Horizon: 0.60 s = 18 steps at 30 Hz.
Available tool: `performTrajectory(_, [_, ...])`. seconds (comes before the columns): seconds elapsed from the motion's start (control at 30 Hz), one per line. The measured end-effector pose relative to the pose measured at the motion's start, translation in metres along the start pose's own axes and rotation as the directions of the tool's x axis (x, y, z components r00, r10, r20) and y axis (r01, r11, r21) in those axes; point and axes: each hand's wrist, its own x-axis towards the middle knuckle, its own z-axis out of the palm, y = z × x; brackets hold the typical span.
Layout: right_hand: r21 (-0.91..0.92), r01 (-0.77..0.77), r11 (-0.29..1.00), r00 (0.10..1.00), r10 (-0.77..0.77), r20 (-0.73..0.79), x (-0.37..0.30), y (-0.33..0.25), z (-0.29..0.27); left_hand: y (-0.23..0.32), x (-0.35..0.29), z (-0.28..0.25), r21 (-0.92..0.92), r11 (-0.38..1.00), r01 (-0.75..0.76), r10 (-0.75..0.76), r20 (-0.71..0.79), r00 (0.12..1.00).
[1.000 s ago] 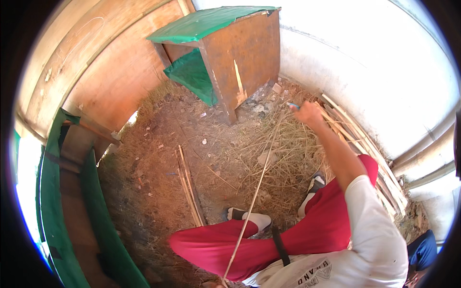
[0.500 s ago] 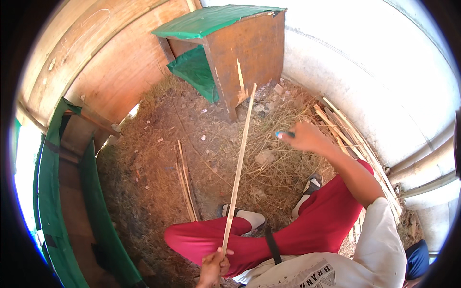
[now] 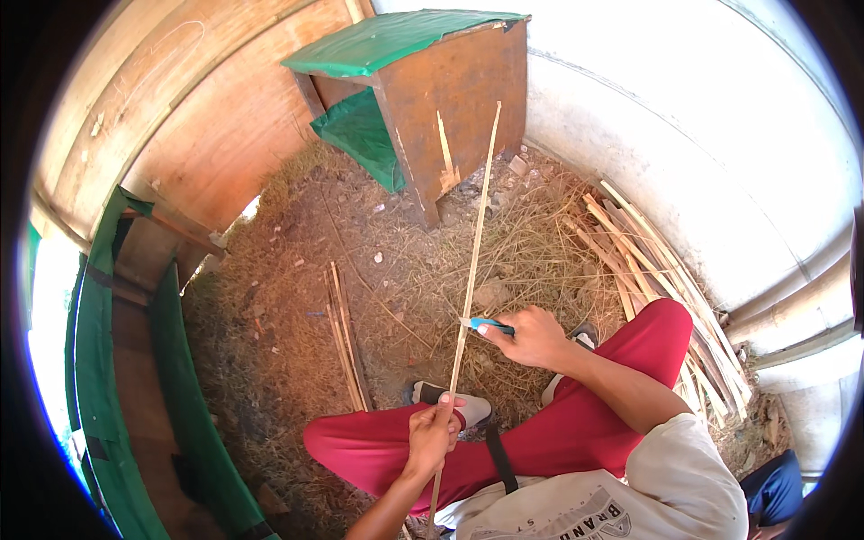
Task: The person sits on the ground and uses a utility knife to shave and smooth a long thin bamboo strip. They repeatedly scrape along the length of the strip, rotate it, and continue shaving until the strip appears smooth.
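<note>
A long, thin bamboo strip slants up and away from my lap. My left hand is closed round its lower part, over my red trouser leg, and the strip's near end runs on below that hand. In my right hand is a blue utility knife. Its blade tip meets the strip, or lies just over it, a little above my left hand; I cannot tell if it cuts in.
Split bamboo strips are piled along the white wall at right. A few more strips lie on the grassy ground at centre left. Ahead stands a brown wooden box with a green cover; a green-draped shelf stands at left.
My right hand has come down and left, bringing the knife to the strip. My left hand has moved up and right, and the strip's far end reaches farther out.
</note>
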Motion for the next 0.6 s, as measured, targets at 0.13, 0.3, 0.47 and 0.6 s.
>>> performTrajectory(0.13, [0.007, 0.026, 1.000, 1.000, -0.026, -0.016, 0.001, -0.002, -0.003, 0.000, 0.001, 0.005, 0.081, 0.994, -0.069, 0.072, -0.032, 0.997])
performTrajectory(0.3, [-0.070, 0.035, 0.997, 0.999, -0.037, -0.021, -0.001, -0.005, -0.004, -0.017, 0.002, 0.002, 0.286, 0.929, -0.234, 0.260, -0.056, 0.964])
performTrajectory(0.47, [-0.046, 0.005, 0.999, 0.998, -0.002, 0.062, -0.004, -0.009, -0.008, -0.014, -0.004, 0.001, 0.270, 0.937, -0.223, 0.244, -0.046, 0.969])
performTrajectory(0.6, [-0.040, 0.014, 0.999, 0.997, -0.011, 0.072, -0.004, -0.004, -0.003, -0.014, -0.006, 0.002, 0.227, 0.957, -0.182, 0.198, -0.049, 0.979])
